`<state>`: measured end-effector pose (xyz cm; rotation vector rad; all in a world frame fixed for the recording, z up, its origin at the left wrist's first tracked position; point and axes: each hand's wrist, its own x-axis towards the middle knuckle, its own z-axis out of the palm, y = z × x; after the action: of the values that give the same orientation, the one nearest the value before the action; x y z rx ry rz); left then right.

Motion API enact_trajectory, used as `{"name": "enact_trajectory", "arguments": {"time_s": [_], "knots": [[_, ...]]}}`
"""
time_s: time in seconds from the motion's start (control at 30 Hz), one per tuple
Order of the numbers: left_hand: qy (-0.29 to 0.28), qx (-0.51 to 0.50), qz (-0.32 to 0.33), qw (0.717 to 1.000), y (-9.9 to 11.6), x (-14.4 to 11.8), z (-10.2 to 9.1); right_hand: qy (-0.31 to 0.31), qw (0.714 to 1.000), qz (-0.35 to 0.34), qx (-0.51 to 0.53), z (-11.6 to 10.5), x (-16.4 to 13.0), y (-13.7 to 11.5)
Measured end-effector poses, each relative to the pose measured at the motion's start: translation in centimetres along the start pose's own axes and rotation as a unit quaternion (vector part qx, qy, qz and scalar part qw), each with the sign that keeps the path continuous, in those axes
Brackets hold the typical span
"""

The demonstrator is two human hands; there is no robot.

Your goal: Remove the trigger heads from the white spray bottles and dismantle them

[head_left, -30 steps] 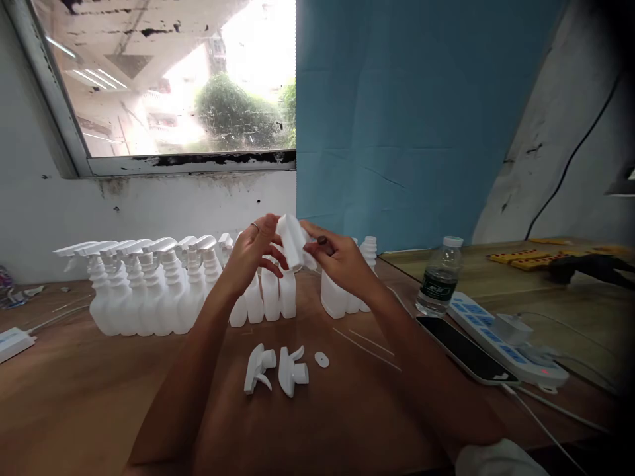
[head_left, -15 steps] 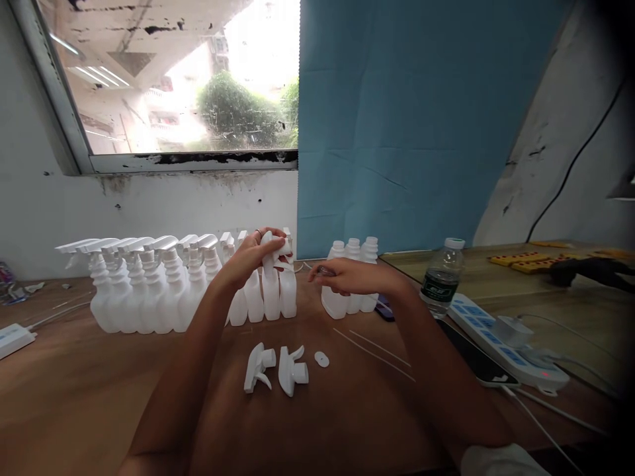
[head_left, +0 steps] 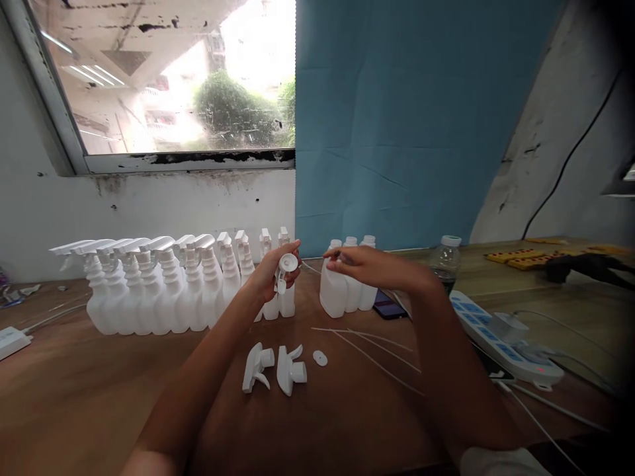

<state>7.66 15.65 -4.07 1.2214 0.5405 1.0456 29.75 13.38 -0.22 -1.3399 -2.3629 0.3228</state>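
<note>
My left hand (head_left: pixel 268 270) is closed round a white trigger spray head (head_left: pixel 288 263), whose round collar opening faces me. Behind that hand stand white spray bottles (head_left: pixel 286 303) with trigger heads on. My right hand (head_left: pixel 370 264) has its fingers stretched out and slightly apart, in front of the neck of a headless white bottle (head_left: pixel 333 291); I cannot tell whether they touch it. Below my hands lie two loose spray heads (head_left: pixel 258 367) and a small white disc (head_left: pixel 320 358). Thin white tubes (head_left: pixel 381 357) lie under my right forearm.
A row of topped spray bottles (head_left: pixel 153 297) runs along the left. To the right are a phone (head_left: pixel 389 305), a drink bottle (head_left: pixel 449 254) partly behind my arm, and a power strip (head_left: pixel 516 360) with cables. Yellow pieces (head_left: pixel 516 259) lie at the far right.
My left hand has turned the spray head so its collar faces me, and has lowered slightly. My right hand has moved slightly right and up, towards the bottle neck. Another tube now lies on the table.
</note>
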Motion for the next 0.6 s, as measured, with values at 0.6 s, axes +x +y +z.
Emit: {"name": "enact_trajectory", "arguments": {"time_s": [0.6], "knots": [[0.058, 0.083, 0.005, 0.995, -1.2, 0.7, -0.7, 0.098, 0.952, -0.164, 0.238, 0.4, -0.7, -3.8]]}}
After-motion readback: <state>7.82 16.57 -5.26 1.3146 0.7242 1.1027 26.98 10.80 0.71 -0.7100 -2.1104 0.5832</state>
